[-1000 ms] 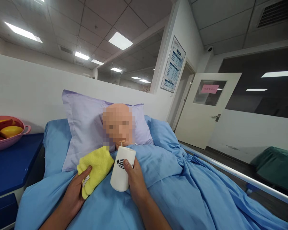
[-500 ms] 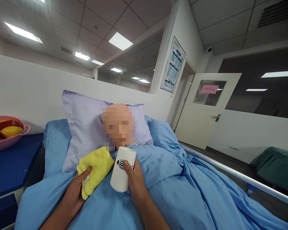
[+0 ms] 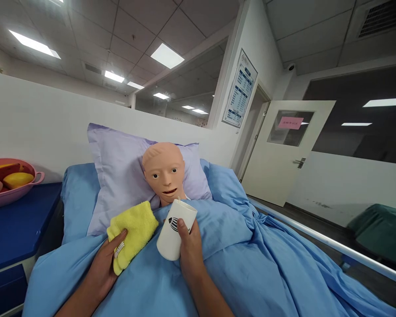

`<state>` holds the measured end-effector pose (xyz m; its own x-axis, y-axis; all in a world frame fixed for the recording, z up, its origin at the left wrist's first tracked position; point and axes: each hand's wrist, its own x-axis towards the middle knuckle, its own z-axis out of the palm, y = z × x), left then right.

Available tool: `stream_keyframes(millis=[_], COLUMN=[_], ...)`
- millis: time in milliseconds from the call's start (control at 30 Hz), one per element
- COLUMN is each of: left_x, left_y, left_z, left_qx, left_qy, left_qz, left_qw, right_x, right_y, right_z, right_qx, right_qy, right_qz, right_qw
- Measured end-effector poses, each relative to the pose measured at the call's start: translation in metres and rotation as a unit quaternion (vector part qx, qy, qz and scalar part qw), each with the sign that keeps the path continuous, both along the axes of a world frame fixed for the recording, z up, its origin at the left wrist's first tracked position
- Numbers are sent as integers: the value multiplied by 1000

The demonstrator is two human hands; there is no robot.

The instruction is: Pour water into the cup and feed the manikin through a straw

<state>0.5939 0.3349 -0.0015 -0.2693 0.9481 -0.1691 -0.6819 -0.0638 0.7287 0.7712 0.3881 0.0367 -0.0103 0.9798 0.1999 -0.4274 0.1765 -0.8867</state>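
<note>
A folded yellow towel point(image 3: 136, 232) is pinched in my left hand point(image 3: 107, 262), thumb on top over its white label. My right hand point(image 3: 192, 251) is wrapped round a white cup point(image 3: 173, 231) with a dark striped fish print. The cup tilts a little to the right; its inside is hidden, and a small bit of something pale shows at its far rim. Just beyond the cup, a manikin's head point(image 3: 163, 169) rests on a lilac pillow point(image 3: 119, 176), mouth slightly parted. A blue quilt point(image 3: 251, 264) covers the manikin up to the neck, beneath both hands.
At the left stands a blue-topped bedside cabinet point(image 3: 16, 229) with a pink basket point(image 3: 6, 200) of fruit on it. A metal bed rail point(image 3: 317, 237) runs along the right side. Past it are an open door point(image 3: 277, 171) and a green-covered object point(image 3: 372, 233).
My right hand has moved the cup to the right and slightly away from the manikin's mouth, tilting it more. My left hand and the towel have barely moved.
</note>
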Motion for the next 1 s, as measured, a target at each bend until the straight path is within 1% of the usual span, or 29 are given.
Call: stream_keyframes(millis=[300,567,667,800,1000], left_x=[0,2,2,1,0], left_y=[2,-2,-2,-1,2], left_z=[1,4,5,4,1], left_qx=[-5,-13,-11,-7,-7], left_qy=[0,-6,-3,1,9], left_qz=[8,11,14,4,13], left_qw=[1000,1000,1000,1000,1000], right_x=[1,1,0,0,-3], right_y=[3,2,0,-4,-12], right_z=[-5,-8,-7,-2,4], right_qx=[20,41,46,36,42], right_qy=[-12,-32,-34,-35,-46], right_qz=[-25,-22,-26,-39,-79], right_qw=[999,998,998,998,995])
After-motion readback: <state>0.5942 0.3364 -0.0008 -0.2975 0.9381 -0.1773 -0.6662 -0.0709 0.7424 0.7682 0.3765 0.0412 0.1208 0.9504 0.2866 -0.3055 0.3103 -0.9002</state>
